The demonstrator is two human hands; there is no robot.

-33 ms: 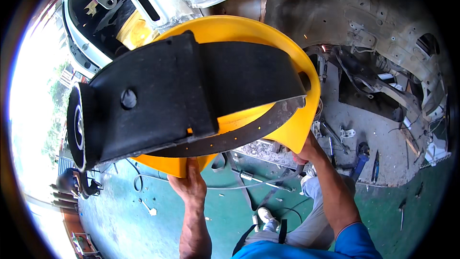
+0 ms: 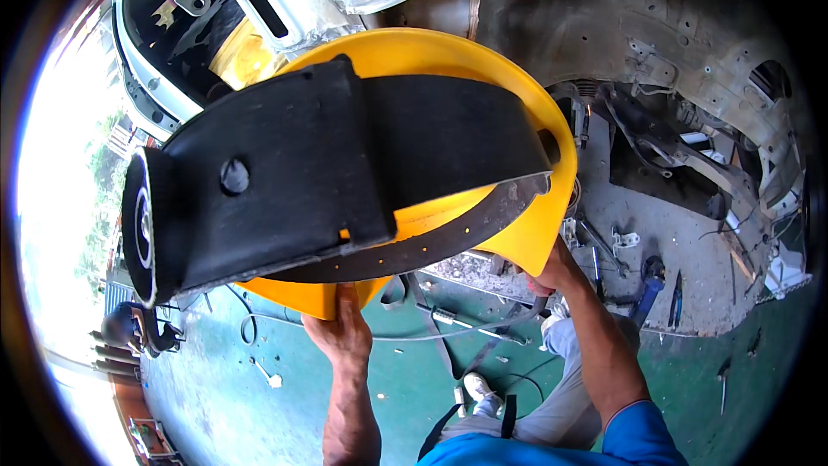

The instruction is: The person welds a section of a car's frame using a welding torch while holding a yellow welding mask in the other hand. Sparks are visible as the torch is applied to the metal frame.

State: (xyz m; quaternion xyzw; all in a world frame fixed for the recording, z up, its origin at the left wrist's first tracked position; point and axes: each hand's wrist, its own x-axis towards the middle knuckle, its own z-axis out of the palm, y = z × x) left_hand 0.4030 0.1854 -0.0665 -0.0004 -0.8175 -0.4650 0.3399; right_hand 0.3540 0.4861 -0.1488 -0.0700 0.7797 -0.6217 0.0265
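Note:
A yellow protective mask (image 2: 542, 220) fills the middle of the view, with its curved shell around a wide black headband (image 2: 453, 125). A black housing with a round button and a knob at its left end overlaps the mask. My left hand (image 2: 343, 336) grips the mask's lower edge, thumb on the near side, other fingers hidden behind. Below the mask's right corner, my right hand (image 2: 552, 274) is closed around a dark handle, largely hidden by the shell. A grey hose (image 2: 423, 336) runs to it from the left.
Beyond the mask is a stripped vehicle body (image 2: 595, 30) with bare metal panels. A grey platform (image 2: 716, 311) at right carries loose tools, brackets and a blue tool (image 2: 649, 289). On the green floor (image 2: 233, 414) lie straps, hoses and small debris near my shoes (image 2: 479, 387).
A bright orange-red glow and a small spark beyond the mask, on the right, have faded to a faint spot. The black housing has shifted very slightly; both hands hold their places.

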